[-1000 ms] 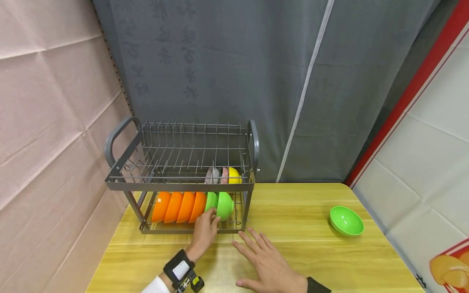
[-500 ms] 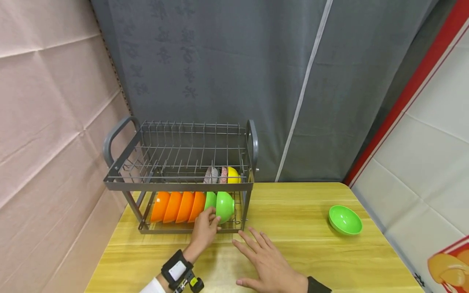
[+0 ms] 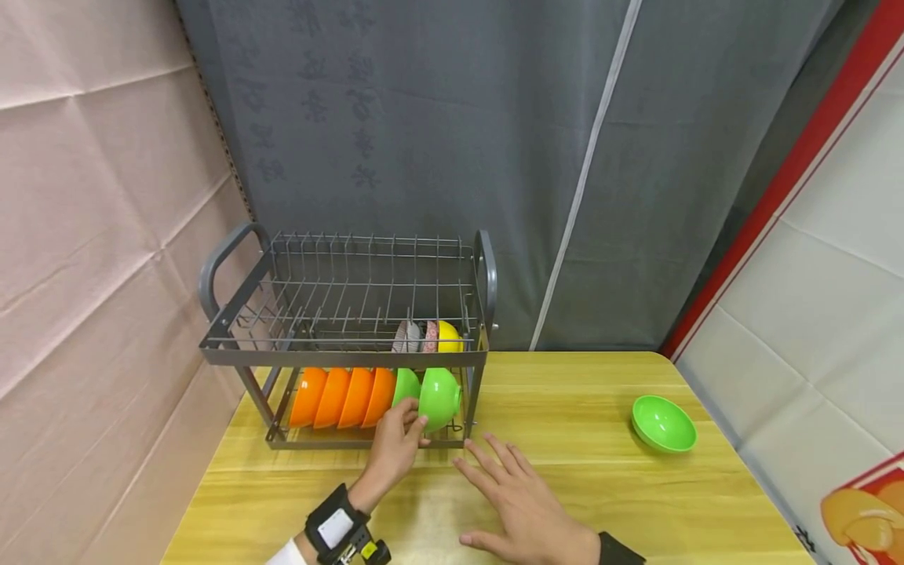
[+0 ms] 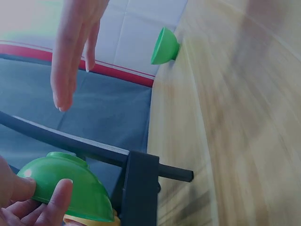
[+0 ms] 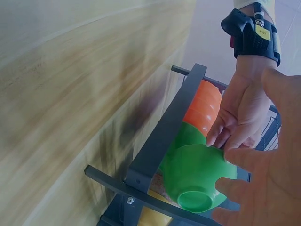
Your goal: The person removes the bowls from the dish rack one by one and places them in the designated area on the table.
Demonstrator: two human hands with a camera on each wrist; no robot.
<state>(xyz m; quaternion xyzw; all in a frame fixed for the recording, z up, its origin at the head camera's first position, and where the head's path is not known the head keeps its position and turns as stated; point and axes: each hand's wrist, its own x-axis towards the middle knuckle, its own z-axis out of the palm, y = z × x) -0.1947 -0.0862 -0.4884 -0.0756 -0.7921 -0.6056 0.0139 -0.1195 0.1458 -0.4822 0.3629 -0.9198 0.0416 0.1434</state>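
A grey two-tier wire dish rack (image 3: 346, 357) stands on the wooden table (image 3: 565, 486) at the left. Its lower tier holds several orange bowls (image 3: 342, 396) on edge, then two green bowls. My left hand (image 3: 395, 443) pinches the rim of the rightmost green bowl (image 3: 439, 398) (image 4: 66, 186) (image 5: 197, 176), which sits tilted inside the rack. My right hand (image 3: 519, 502) hovers flat with spread fingers just in front of the rack's right corner, holding nothing. A third green bowl (image 3: 662, 424) (image 4: 164, 46) lies on the table at the far right.
A yellow bowl (image 3: 450, 337) and a patterned plate (image 3: 410, 337) stand at the rack's right end. A grey curtain hangs behind the table, a pink padded wall rises at the left, and a white wall stands at the right.
The green bowl in my left hand has shifted slightly right and tilted away from its neighbour. My right hand has edged a little toward the rack.
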